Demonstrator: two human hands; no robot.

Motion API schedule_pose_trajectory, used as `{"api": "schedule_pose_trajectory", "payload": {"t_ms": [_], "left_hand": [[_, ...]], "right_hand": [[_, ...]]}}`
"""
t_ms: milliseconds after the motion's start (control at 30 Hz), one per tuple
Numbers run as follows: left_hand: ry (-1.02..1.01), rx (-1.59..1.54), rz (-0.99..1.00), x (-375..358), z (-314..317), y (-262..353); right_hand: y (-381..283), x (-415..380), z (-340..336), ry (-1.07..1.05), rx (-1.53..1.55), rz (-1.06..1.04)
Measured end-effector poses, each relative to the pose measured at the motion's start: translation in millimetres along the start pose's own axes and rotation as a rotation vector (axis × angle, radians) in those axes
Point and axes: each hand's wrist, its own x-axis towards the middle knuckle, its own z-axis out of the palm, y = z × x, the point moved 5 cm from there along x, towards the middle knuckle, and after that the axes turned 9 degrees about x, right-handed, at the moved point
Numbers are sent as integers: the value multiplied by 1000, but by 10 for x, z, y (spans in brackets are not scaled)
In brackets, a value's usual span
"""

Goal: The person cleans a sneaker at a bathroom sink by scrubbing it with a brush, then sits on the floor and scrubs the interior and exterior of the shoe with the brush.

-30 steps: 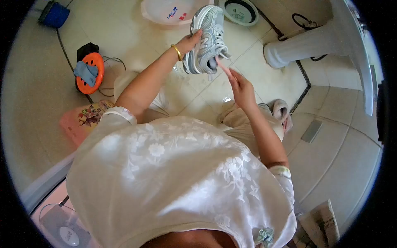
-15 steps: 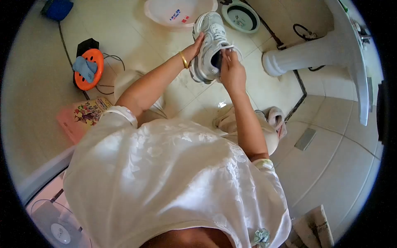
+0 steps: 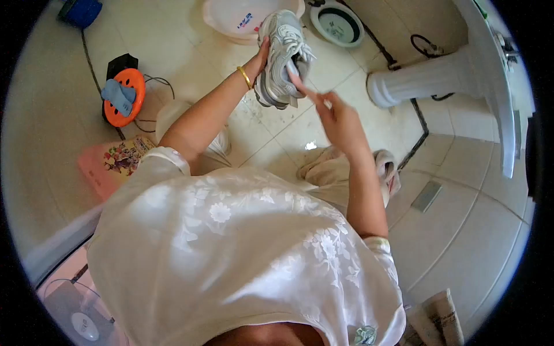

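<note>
A white and grey lace-up sneaker (image 3: 284, 55) is held up in front of me, its toe pointing away and its opening toward my right. My left hand (image 3: 262, 62), with a gold bangle on its wrist, grips the shoe's left side; most of its fingers are hidden under the sole. To the shoe's right is my right hand (image 3: 337, 118). Its index finger is stretched out, with the tip at the shoe's collar, while the other fingers are loosely bent and hold nothing visible. White laces (image 3: 293, 43) run across the top of the shoe.
A pale plastic basin (image 3: 222, 14) lies beyond the shoe, with a smaller green-rimmed basin (image 3: 337, 26) beside it. A pedestal sink (image 3: 421, 81) stands at right. At left are an orange round object (image 3: 135, 95) with a blue cloth (image 3: 118, 97) and a pink container (image 3: 95, 167).
The sneaker has shifted slightly left and tilted. My right hand has come away from the shoe's tongue and laces, down and right, with its index finger now extended to the collar.
</note>
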Motion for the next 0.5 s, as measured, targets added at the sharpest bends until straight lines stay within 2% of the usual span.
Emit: {"api": "schedule_pose_trajectory", "payload": {"t_ms": [33,100,233,300,333,433,500], "left_hand": [[57,55,-51,16,48,-138],[170,188,-126,89,149,-241],[81,7,-37,19,67,63],[115,61,-44,16,70,130],[102,75,-66,48,33,30],[86,62,-134,141,54,-180],[84,60,-82,38,100,-82]], "right_hand": [[-26,155,-19,77,-119,77],[-69,450,124,322,-252,-37],[-234,192,27,109,-105,-65],[-266,95,-172,-35,50,-65],[-411,185,-175,-51,-44,-74],[-221,562,93,89,-327,55],[-354,407,52,19,-313,61]]}}
